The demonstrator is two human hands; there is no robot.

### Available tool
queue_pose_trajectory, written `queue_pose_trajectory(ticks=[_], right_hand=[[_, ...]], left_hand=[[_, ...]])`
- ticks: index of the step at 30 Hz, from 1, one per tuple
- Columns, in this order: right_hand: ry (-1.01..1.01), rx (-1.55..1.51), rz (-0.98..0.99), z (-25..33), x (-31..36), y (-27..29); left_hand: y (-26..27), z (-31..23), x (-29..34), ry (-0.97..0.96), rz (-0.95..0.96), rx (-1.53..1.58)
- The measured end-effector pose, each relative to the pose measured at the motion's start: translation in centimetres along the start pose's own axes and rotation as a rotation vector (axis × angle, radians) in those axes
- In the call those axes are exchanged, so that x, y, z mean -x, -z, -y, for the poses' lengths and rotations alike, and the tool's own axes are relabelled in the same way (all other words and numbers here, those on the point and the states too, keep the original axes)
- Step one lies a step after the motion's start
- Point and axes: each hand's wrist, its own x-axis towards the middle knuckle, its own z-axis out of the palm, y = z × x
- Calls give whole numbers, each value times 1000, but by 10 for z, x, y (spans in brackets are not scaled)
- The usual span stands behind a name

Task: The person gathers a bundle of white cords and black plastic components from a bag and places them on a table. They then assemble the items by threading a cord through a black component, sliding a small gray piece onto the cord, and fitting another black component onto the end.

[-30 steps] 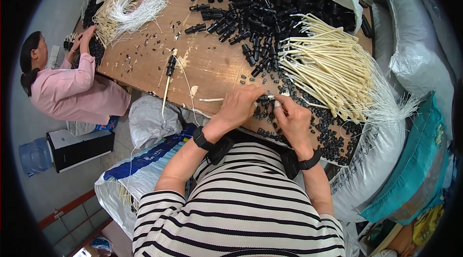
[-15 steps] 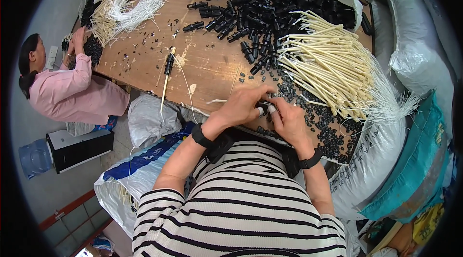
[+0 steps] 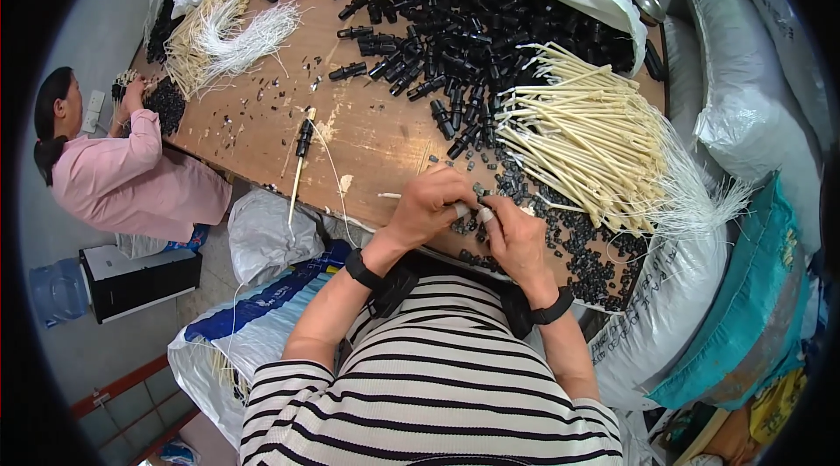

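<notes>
Fingers (image 3: 444, 187) of L hand (image 3: 427, 210) & R hand (image 3: 521, 245) bent, over big brown table (image 3: 372, 120); stick pile (image 3: 586, 138) past R; L grips pale stick (image 3: 389, 196), end out left; can't tell if R grips; tiny dark bits (image 3: 604, 265) nr R

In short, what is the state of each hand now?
Left hand: closed, holding a thin, cream-coloured tube, one end visible.
Right hand: curled beside the left hand; whether it holds anything cannot be told.
</notes>
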Motion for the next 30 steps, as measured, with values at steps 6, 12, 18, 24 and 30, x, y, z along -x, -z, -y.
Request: queue_pose_trajectory(ticks=[6, 12, 18, 24, 30], right_hand=[[-104, -169, 104, -7, 5, -5], [-420, -323, 53, -17, 9, -7], [-528, -444, 28, -28, 11, -10], [-703, -574, 80, -27, -1, -22], [-673, -1098, 58, -26, 3, -22]], left_hand=[[0, 4, 4, -312, -4, -192], [27, 45, -21, 1, -34, -484], [28, 61, -21, 238, 33, -313], [-20, -6, -8, 345, -42, 295], [-31, -4, -4, 151, -130, 89]])
